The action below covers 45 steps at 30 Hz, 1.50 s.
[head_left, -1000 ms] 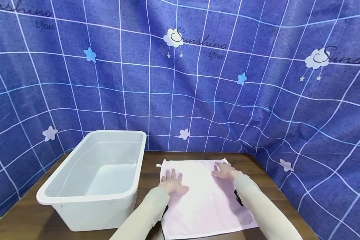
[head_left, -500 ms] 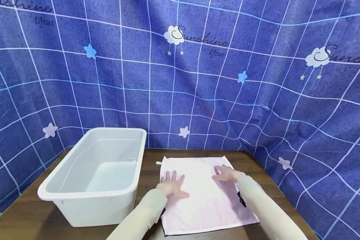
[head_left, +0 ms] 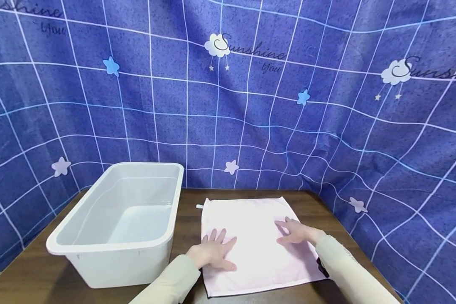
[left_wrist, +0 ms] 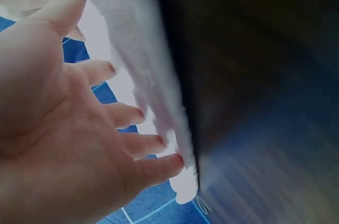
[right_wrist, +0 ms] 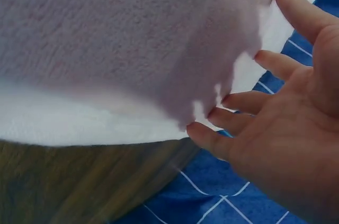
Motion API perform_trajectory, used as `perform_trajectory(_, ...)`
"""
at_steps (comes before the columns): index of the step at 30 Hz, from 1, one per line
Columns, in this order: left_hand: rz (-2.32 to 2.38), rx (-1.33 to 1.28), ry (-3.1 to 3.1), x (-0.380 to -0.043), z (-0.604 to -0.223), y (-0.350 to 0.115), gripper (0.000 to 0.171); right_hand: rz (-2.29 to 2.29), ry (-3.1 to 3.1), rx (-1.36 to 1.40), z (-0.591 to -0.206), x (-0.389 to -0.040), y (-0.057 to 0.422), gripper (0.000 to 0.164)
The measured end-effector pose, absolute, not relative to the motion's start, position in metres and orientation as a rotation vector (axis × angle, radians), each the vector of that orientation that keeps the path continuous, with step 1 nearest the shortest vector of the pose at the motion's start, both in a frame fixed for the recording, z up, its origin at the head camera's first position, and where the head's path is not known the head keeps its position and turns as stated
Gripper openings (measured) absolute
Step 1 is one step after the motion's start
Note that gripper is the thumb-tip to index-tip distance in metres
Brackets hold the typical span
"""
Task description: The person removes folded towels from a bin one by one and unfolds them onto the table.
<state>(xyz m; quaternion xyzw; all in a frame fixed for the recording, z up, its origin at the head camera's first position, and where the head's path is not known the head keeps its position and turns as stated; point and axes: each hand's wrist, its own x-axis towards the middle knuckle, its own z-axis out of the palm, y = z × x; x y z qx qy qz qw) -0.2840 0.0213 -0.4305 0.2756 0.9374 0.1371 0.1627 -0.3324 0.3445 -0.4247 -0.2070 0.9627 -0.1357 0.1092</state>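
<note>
A pale pink towel [head_left: 256, 253] lies spread flat on the brown table, a small white tag at its far left corner. My left hand [head_left: 212, 252] is over the towel's left edge with fingers spread and extended; in the left wrist view its fingertips [left_wrist: 172, 163] touch the cloth near that edge. On the right side of the towel is my right hand [head_left: 296, 232], its fingers also spread. The right wrist view has those fingertips [right_wrist: 197, 128] touching the towel's surface by its edge. Neither hand grips anything.
A deep white plastic tub [head_left: 114, 253] stands on the table to the left of the towel. Dark wood of the tabletop [head_left: 190, 223] shows between them. A blue curtain [head_left: 251, 105] with a white grid hangs behind and along the right side.
Both hands have slid over the towel toward the near side, the left also shifting left and the right shifting right. Towel and tub stay in place.
</note>
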Motion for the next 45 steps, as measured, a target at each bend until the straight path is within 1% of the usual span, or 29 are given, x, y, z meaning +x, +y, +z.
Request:
perform_trajectory(4, 0.4, 0.85, 2.685, -0.281, -0.431, 0.016, 0.083, -0.414, 2.825, -0.559, -0.418, -0.323, 0.347, 0.07)
perform_trajectory(8, 0.416, 0.932, 2.674, -0.274, -0.433, 0.009, 0.084, -0.401, 2.797, -0.538, -0.41, -0.307, 0.354, 0.076)
perform_trajectory(14, 0.39, 0.952, 2.672, -0.266, -0.44, -0.002, 0.089, -0.453, 2.752, -0.566, -0.415, -0.289, 0.374, 0.084)
perform_trajectory(17, 0.4, 0.957, 2.667, -0.265, -0.444, -0.005, 0.089, -0.495, 2.746, -0.552, -0.418, -0.286, 0.382, 0.089)
perform_trajectory(21, 0.389, 0.953, 2.658, -0.261, -0.442, -0.009, 0.089, -0.49, 2.735, -0.496, -0.419, -0.281, 0.39, 0.101)
perform_trajectory(25, 0.392, 0.953, 2.641, -0.26, -0.441, -0.014, 0.09, -0.489, 2.73, -0.468, -0.42, -0.276, 0.396, 0.107)
perform_trajectory(31, 0.393, 0.957, 2.652, -0.258, -0.444, -0.023, 0.095, -0.458, 2.76, -0.512, -0.419, -0.272, 0.405, 0.11)
perform_trajectory(38, 0.37, 0.97, 2.703, -0.254, -0.445, -0.028, 0.097, -0.473, 2.776, -0.438, -0.423, -0.267, 0.42, 0.111)
perform_trajectory(43, 0.347, 0.97, 2.705, -0.254, -0.444, -0.029, 0.098, -0.435, 2.778, -0.439, -0.421, -0.266, 0.424, 0.113)
perform_trajectory(45, 0.342, 0.968, 2.709, -0.255, -0.442, -0.029, 0.098, -0.44, 2.786, -0.454, -0.417, -0.266, 0.421, 0.109)
